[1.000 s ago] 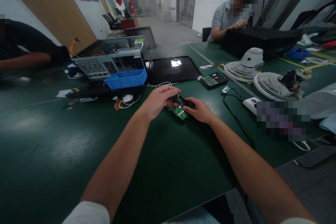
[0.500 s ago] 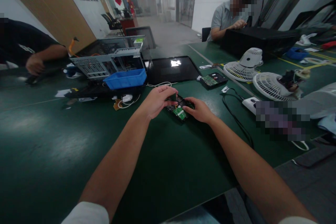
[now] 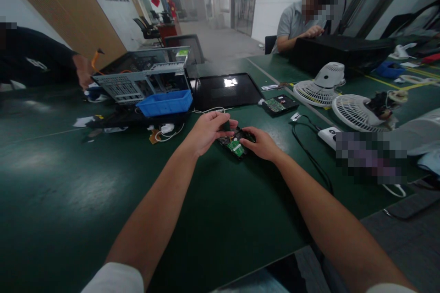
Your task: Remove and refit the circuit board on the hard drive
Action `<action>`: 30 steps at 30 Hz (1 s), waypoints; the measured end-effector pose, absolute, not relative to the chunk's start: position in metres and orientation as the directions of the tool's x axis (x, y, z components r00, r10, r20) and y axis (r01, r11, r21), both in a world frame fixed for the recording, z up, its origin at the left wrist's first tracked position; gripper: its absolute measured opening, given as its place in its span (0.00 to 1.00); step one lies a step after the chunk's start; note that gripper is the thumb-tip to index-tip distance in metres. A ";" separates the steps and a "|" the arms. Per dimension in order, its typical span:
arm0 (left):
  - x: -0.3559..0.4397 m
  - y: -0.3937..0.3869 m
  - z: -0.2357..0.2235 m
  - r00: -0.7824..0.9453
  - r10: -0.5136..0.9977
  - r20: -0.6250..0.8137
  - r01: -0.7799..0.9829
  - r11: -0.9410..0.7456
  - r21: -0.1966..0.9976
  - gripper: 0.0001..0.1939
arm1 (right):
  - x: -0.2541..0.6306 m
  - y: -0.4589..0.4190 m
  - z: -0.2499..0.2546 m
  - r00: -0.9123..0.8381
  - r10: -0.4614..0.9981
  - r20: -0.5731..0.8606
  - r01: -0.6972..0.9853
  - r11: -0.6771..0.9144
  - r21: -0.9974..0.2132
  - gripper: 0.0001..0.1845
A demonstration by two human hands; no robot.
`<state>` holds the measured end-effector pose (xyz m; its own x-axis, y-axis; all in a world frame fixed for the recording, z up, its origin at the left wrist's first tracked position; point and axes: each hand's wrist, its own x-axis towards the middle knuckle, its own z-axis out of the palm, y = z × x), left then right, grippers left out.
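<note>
Ahead of me on the green table (image 3: 220, 219) lies a black plastic housing (image 3: 248, 139) with a green circuit board (image 3: 235, 147) and small wires inside. My right hand (image 3: 263, 144) grips its right side, thumb over the inner edge and fingers around the outside. Over its left end, my left hand (image 3: 208, 132) is closed, thumb and fingers curled together. Something small and dark shows between those fingers, too unclear to name. The hand partly hides the housing's left end.
An opened computer case (image 3: 137, 82), a blue tray (image 3: 167, 103) and a black flat panel (image 3: 227, 91) stand beyond. A drive-like unit with a board (image 3: 280, 104), white fan parts (image 3: 316, 91) and a power strip (image 3: 330, 136) lie right. Two people work nearby.
My left fingers shift slightly over the housing; my right hand keeps its grip. At the left, the person in dark clothing moves an arm, the hand now beside the computer case.
</note>
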<state>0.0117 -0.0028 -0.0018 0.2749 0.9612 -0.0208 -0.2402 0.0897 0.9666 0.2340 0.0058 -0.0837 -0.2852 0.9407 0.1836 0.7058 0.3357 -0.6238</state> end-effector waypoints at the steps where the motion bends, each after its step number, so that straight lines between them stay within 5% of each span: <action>1: 0.011 -0.002 -0.003 0.269 0.963 -0.014 -0.250 0.084 0.965 0.12 | 0.234 0.006 -0.084 -0.282 0.942 0.181 0.707 0.332 -0.625 0.24; 17: 0.013 -0.008 0.003 0.322 0.945 -0.063 -0.238 0.146 0.960 0.13 | 0.235 0.008 -0.089 -0.286 0.936 0.207 0.694 0.351 -0.629 0.24; 30: 0.009 -0.003 0.000 0.269 0.963 0.018 -0.208 0.040 0.977 0.11 | 0.234 0.007 -0.087 -0.276 0.943 0.186 0.692 0.330 -0.643 0.23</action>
<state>0.0092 -0.0032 0.0002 0.2689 0.9630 0.0179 -0.2076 0.0399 0.9774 0.2343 0.0071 -0.0865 -0.2764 0.9428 0.1862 0.6916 0.3297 -0.6427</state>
